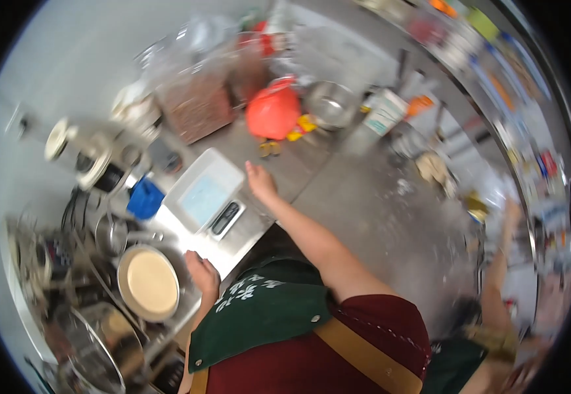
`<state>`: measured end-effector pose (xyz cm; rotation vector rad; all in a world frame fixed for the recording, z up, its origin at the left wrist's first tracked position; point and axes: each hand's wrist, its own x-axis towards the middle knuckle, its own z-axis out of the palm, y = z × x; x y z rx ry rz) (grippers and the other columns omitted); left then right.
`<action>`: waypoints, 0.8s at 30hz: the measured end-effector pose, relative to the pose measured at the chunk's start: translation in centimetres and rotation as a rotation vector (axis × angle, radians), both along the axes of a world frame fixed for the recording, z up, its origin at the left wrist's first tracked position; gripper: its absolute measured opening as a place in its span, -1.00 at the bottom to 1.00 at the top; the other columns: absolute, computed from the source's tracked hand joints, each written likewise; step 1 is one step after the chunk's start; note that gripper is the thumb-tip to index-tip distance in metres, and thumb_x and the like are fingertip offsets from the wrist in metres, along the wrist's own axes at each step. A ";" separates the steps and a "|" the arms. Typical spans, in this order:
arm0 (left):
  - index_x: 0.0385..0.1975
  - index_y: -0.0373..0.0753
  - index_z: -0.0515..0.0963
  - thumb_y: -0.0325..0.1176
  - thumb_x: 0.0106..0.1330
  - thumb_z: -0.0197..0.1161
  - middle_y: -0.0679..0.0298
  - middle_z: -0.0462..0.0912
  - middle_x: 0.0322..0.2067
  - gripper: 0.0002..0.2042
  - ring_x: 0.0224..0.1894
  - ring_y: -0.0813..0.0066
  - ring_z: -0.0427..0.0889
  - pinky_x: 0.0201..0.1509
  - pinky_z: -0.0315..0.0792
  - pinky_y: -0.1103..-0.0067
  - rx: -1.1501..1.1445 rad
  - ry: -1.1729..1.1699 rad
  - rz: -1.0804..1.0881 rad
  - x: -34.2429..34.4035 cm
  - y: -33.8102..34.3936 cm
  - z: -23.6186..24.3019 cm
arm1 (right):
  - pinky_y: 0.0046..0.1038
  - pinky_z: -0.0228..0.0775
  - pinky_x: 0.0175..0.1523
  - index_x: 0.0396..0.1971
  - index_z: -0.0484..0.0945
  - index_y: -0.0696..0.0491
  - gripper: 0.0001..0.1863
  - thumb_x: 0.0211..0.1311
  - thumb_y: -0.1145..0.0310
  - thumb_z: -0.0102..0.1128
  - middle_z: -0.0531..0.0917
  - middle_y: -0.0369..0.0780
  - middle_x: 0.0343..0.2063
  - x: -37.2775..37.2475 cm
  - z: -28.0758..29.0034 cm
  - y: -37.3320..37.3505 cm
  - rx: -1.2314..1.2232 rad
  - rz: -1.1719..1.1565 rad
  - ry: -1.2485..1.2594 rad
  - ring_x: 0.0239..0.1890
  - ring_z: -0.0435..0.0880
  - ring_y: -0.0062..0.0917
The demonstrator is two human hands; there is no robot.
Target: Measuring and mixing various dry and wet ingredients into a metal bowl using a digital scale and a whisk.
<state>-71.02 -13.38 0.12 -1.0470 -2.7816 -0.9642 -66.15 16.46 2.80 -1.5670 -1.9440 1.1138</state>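
A white rectangular plastic tub [179, 197] rests on a digital scale [227, 219] with a dark display. A pale blue patch shows in the tub's bottom; I cannot tell if it is liquid or something seen through the plastic. My right hand [262, 184] is just right of the tub's far corner, fingers stretched out, holding nothing. Below the scale, my left hand [204, 272] hovers with extended fingers and nothing in it. To its left stands a round metal bowl [122, 286] of smooth cream-coloured batter. The picture is slightly blurred.
A blue cloth-like item [145, 198] and a white blender-like appliance [95, 167] stand left of the tub. Farther back are a large clear bag [197, 108] of brown contents, a red bag [273, 111], a metal bowl [331, 105] and a carton [386, 111]. Another person's arm [501, 256] reaches in at right.
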 end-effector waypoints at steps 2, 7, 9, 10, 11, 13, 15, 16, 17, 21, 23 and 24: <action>-0.01 -0.48 0.18 -0.46 0.08 -0.03 -0.17 0.19 0.04 -0.56 0.13 -0.06 0.12 0.22 -0.04 0.30 0.016 0.034 -0.039 -0.1 -0.5 -0.1 | -0.28 0.34 -0.27 -0.37 0.46 0.14 -0.37 0.12 -0.19 -0.29 0.56 -0.10 -0.55 3.3 0.8 -0.2 -0.066 -0.052 -0.009 -0.40 0.55 -0.27; 0.04 -0.50 0.11 -0.32 0.10 0.08 -0.16 0.16 0.06 -0.45 0.13 -0.05 0.12 0.21 -0.04 0.26 0.052 0.065 -0.064 -0.8 -1.0 -1.5 | -0.33 0.33 -0.42 -0.30 0.43 0.12 -0.56 0.08 0.00 -0.02 0.52 -0.17 -0.64 13.5 -0.5 2.8 0.298 -0.376 -0.092 -0.55 0.53 -0.37; 0.03 -0.48 0.14 -0.25 0.14 0.07 -0.14 0.18 0.04 -0.47 0.12 -0.04 0.13 0.19 0.01 0.24 0.020 0.152 -0.078 -1.4 -1.1 -2.2 | -0.39 0.31 -0.47 -0.31 0.41 0.11 -0.67 0.06 0.16 0.09 0.51 -0.19 -0.66 17.1 4.7 2.5 0.334 -0.447 0.038 -0.58 0.50 -0.41; 0.01 -0.47 0.16 -0.26 0.15 0.06 -0.14 0.19 0.03 -0.49 0.11 -0.03 0.15 0.18 0.02 0.24 0.090 0.299 -0.130 -2.2 -1.9 -3.7 | -0.34 0.31 -0.46 -0.31 0.42 0.10 -0.69 0.04 0.18 0.11 0.51 -0.19 -0.67 17.7 8.0 0.8 0.387 -0.391 0.103 -0.58 0.51 -0.36; 0.00 -0.47 0.16 -0.26 0.15 0.06 -0.14 0.20 0.03 -0.50 0.11 -0.03 0.15 0.18 0.02 0.25 0.061 0.268 -0.164 -2.2 -1.2 -3.1 | -0.30 0.30 -0.44 -0.32 0.43 0.10 -0.70 0.01 0.21 0.13 0.51 -0.20 -0.68 19.8 10.8 -0.7 0.444 -0.374 0.158 -0.58 0.51 -0.32; 0.00 -0.47 0.17 -0.28 0.14 0.07 -0.13 0.20 0.03 -0.50 0.11 -0.02 0.15 0.19 0.02 0.27 0.006 0.194 -0.150 -1.3 -0.5 -1.2 | -0.32 0.30 -0.39 -0.36 0.44 0.10 -0.72 -0.05 0.27 0.18 0.52 -0.20 -0.62 22.0 13.6 -3.8 0.329 -0.251 0.128 -0.47 0.52 -0.31; 0.02 -0.47 0.15 -0.29 0.13 0.09 -0.11 0.18 0.05 -0.48 0.13 0.01 0.13 0.20 0.01 0.30 0.017 0.132 -0.113 -0.5 0.0 0.7 | -0.28 0.26 -0.21 -0.25 0.41 0.10 -0.62 -0.11 0.27 0.20 0.52 -0.16 -0.40 24.1 13.5 -4.1 0.844 -0.181 -0.255 -0.26 0.47 -0.28; 0.04 -0.47 0.12 -0.30 0.12 0.10 -0.10 0.17 0.06 -0.46 0.14 0.01 0.11 0.20 -0.01 0.31 0.030 0.096 -0.106 -1.0 0.0 0.0 | -0.22 0.18 -0.09 -0.17 0.37 0.11 -0.54 -0.13 0.26 0.21 0.47 -0.14 -0.28 24.9 13.7 -3.7 0.825 -0.199 -0.391 -0.14 0.40 -0.25; 0.05 -0.48 0.10 -0.32 0.13 0.09 -0.11 0.17 0.06 -0.45 0.13 0.01 0.12 0.20 -0.01 0.32 0.028 0.067 -0.063 -1.1 -0.3 -0.7 | -0.17 0.11 0.02 -0.08 0.32 0.12 -0.45 -0.15 0.25 0.21 0.42 -0.11 -0.15 25.2 14.4 -3.1 0.816 -0.199 -0.521 -0.02 0.33 -0.23; 0.05 -0.47 0.09 -0.28 0.22 -0.03 -0.11 0.18 0.03 -0.51 0.09 0.09 0.20 0.18 0.03 0.39 0.285 -0.339 0.193 -0.3 2.4 2.5 | -0.17 0.05 0.13 0.02 0.23 0.08 -0.37 -0.12 0.23 0.18 0.31 -0.12 0.00 28.5 14.3 0.3 0.481 0.056 -1.004 0.08 0.27 -0.29; 0.07 -0.44 0.09 -0.15 0.26 -0.13 -0.07 0.18 0.04 -0.49 0.07 0.17 0.22 0.15 0.07 0.42 0.400 -0.446 0.309 -0.6 4.6 4.1 | -0.30 0.23 0.03 0.00 0.26 0.04 -0.39 -0.16 0.28 0.22 0.33 -0.15 -0.01 29.8 13.3 1.9 0.280 0.007 -0.862 0.02 0.34 -0.31; 0.07 -0.43 0.08 -0.13 0.27 -0.14 -0.05 0.18 0.04 -0.48 0.08 0.19 0.21 0.14 0.08 0.43 0.534 -0.507 0.321 -1.4 4.8 3.1 | -0.35 0.29 -0.03 -0.01 0.27 0.03 -0.38 -0.19 0.32 0.24 0.34 -0.16 -0.03 29.7 13.8 2.1 0.318 0.009 -0.842 -0.02 0.37 -0.29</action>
